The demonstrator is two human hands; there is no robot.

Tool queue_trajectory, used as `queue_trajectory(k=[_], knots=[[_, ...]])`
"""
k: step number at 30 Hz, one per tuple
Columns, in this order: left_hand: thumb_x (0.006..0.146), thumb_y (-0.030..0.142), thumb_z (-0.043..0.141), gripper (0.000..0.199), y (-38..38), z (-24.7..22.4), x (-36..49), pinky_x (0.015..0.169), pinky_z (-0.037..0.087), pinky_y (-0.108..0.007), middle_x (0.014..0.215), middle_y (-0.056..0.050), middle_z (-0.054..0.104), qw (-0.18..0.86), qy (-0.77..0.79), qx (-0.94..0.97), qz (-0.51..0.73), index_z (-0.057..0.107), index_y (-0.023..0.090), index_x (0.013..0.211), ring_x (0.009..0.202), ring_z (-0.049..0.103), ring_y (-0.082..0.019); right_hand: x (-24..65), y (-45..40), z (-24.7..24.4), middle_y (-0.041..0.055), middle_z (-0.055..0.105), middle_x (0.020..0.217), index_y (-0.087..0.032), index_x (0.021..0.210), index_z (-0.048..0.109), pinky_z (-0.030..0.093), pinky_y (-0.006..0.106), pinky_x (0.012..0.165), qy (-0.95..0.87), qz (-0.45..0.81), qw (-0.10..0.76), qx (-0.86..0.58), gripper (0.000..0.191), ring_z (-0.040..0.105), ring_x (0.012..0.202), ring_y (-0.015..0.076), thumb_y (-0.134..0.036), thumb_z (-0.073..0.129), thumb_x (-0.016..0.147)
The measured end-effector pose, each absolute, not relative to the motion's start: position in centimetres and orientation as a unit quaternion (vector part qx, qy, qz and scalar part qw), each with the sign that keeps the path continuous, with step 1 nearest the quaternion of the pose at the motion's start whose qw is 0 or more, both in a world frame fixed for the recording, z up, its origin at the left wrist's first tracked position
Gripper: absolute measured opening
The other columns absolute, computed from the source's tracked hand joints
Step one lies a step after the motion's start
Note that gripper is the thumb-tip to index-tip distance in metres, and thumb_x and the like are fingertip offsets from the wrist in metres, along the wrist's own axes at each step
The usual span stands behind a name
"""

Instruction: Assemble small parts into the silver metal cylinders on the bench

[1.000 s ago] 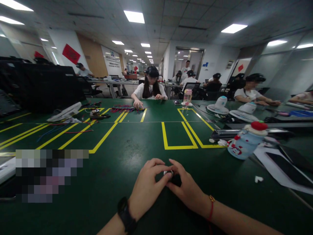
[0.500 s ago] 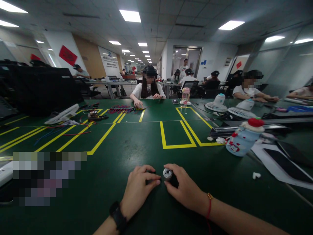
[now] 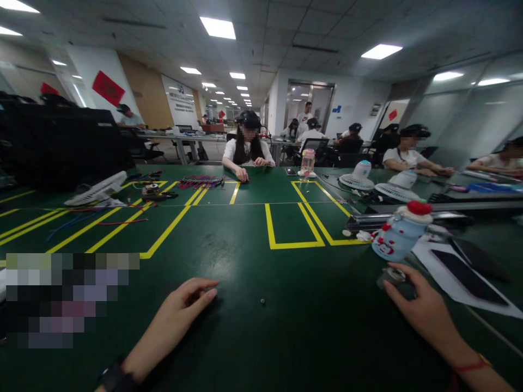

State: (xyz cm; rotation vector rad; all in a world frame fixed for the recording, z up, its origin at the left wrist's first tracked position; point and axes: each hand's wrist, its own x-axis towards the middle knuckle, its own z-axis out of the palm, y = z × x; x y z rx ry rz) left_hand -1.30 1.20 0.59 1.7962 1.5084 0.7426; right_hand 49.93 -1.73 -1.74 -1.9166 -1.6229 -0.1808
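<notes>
Head view: the right hand (image 3: 419,302) has its thumb and fingers closed around a small metal cylinder (image 3: 393,276), just in front of the blue bottle (image 3: 400,231) and left of the white sheet (image 3: 461,283). Well apart from it, the left hand (image 3: 183,305) is empty, thumb and index fingertips near each other, over the green surface (image 3: 229,348). Between the hands, a tiny round piece (image 3: 262,301) lies on the surface.

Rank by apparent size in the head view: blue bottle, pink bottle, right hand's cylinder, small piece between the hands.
Blue bottle
Pink bottle and cylinder, too alike to rank; right hand partly covers the latter
Small piece
</notes>
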Motion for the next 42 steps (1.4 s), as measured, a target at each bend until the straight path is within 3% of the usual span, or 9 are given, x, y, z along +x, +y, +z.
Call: queue_trajectory(k=[3,9,15,20,24,28,31,35,42], knots=[[0.084,0.049,0.046,0.036,1.2,0.7,-0.9,0.072,0.047,-0.030,0.092,-0.002,0.066,0.324,0.581,0.695,0.271,0.064,0.025,0.105,0.081,0.061,-0.020,52.3,-2.1,-2.1,0.0072,0.062,0.107,-0.023,0.114,0.051,0.048,0.037,0.076,-0.614,-0.057,0.264,-0.742,0.049,0.061,0.090,0.0244,-0.048,0.055,0.072],[0.085,0.048,0.046,0.034,1.0,0.6,-0.7,0.076,0.047,-0.032,0.098,-0.003,0.065,0.318,0.585,0.695,0.270,0.065,0.025,0.102,0.085,0.061,-0.021,46.5,-2.2,-0.1,0.0122,0.047,0.128,-0.018,0.117,0.048,0.025,0.051,0.100,-0.642,-0.217,0.323,-0.660,0.058,0.040,0.120,0.0321,-0.048,0.058,0.069],[0.084,0.048,0.047,0.034,0.9,0.5,-0.7,0.078,0.048,-0.033,0.102,-0.003,0.065,0.300,0.590,0.698,0.272,0.066,0.026,0.101,0.090,0.061,-0.022,32.3,-0.9,1.1,0.0019,0.052,0.122,-0.035,0.112,0.056,0.034,0.043,0.090,-0.829,0.052,0.225,-0.509,0.035,0.044,0.111,0.0240,-0.039,0.058,0.078],[0.085,0.049,0.047,0.033,0.8,0.3,-1.2,0.081,0.047,-0.034,0.104,-0.003,0.065,0.298,0.590,0.697,0.278,0.065,0.026,0.100,0.094,0.061,-0.023,26.5,1.0,1.4,-0.0006,0.058,0.103,-0.033,0.093,0.065,0.035,0.041,0.085,-0.850,0.163,0.213,-0.454,0.019,0.048,0.098,0.0195,-0.042,0.057,0.079],[0.084,0.049,0.047,0.033,0.9,0.1,-1.3,0.085,0.045,-0.036,0.105,-0.003,0.064,0.317,0.594,0.686,0.277,0.064,0.026,0.101,0.096,0.059,-0.024,30.6,1.3,2.6,0.0019,0.060,0.095,-0.025,0.091,0.063,0.038,0.037,0.083,-0.826,0.106,0.268,-0.484,0.015,0.051,0.094,0.0170,-0.030,0.051,0.084],[0.085,0.047,0.048,0.031,1.2,0.2,-1.1,0.087,0.042,-0.034,0.105,-0.001,0.065,0.352,0.592,0.666,0.286,0.064,0.027,0.102,0.099,0.058,-0.022,40.6,0.4,3.4,0.0057,0.061,0.094,-0.022,0.088,0.062,0.039,0.038,0.084,-0.752,-0.105,0.341,-0.554,0.017,0.053,0.094,0.0205,-0.033,0.056,0.077],[0.086,0.047,0.047,0.031,1.3,0.3,-1.0,0.087,0.042,-0.033,0.104,0.000,0.065,0.372,0.588,0.659,0.288,0.062,0.028,0.106,0.099,0.058,-0.022,47.9,-0.5,3.3,0.0090,0.063,0.090,-0.023,0.080,0.063,0.037,0.042,0.081,-0.678,-0.208,0.295,-0.640,0.019,0.055,0.092,0.0257,-0.039,0.056,0.074],[0.085,0.048,0.047,0.032,1.3,0.4,-1.0,0.087,0.041,-0.033,0.103,-0.001,0.065,0.366,0.590,0.663,0.282,0.063,0.027,0.104,0.099,0.058,-0.022,52.7,-1.6,2.2,0.0064,0.065,0.097,-0.029,0.079,0.066,0.037,0.044,0.071,-0.629,-0.159,0.189,-0.737,0.025,0.054,0.095,0.0296,-0.050,0.053,0.073],[0.085,0.048,0.047,0.032,1.2,0.0,-1.5,0.089,0.041,-0.032,0.107,0.001,0.065,0.365,0.598,0.659,0.272,0.062,0.030,0.107,0.104,0.057,-0.022,53.2,-2.2,1.1,0.0013,0.065,0.099,-0.031,0.083,0.065,0.038,0.041,0.077,-0.592,-0.167,0.225,-0.756,0.028,0.054,0.099,0.0254,-0.053,0.051,0.072]])
